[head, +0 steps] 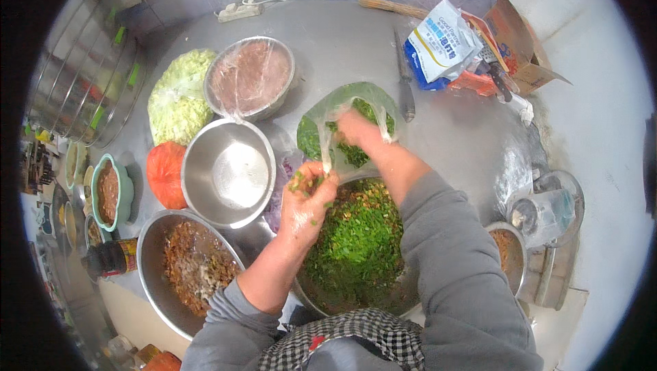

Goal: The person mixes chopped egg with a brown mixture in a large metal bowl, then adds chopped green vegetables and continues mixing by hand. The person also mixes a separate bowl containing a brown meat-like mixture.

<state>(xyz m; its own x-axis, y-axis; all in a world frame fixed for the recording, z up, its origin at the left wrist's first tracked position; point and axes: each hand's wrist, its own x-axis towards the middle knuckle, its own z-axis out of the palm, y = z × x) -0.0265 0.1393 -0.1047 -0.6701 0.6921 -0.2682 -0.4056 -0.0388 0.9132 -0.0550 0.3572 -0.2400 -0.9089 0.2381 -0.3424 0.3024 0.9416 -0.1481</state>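
Observation:
A clear plastic bag (321, 107) of chopped green leaves (367, 109) lies on the metal table before me. My left hand (307, 200) pinches the bag's gathered edge, and bits of green stick to its fingers. My right hand (354, 127) is inside the bag's mouth at the leaves, blurred; its fingers are partly hidden. Just below both hands stands a large metal bowl (321, 305). Bright chopped greens (362, 240) are heaped in it over a browner chopped mix.
Left of my hands are an empty steel bowl (200, 171), a bowl of brown filling (192, 263), film-covered minced meat (251, 76), a bag of pale shredded vegetable (179, 94) and an orange bag (167, 173). A knife (406, 96) lies beyond, near a cardboard box (523, 48).

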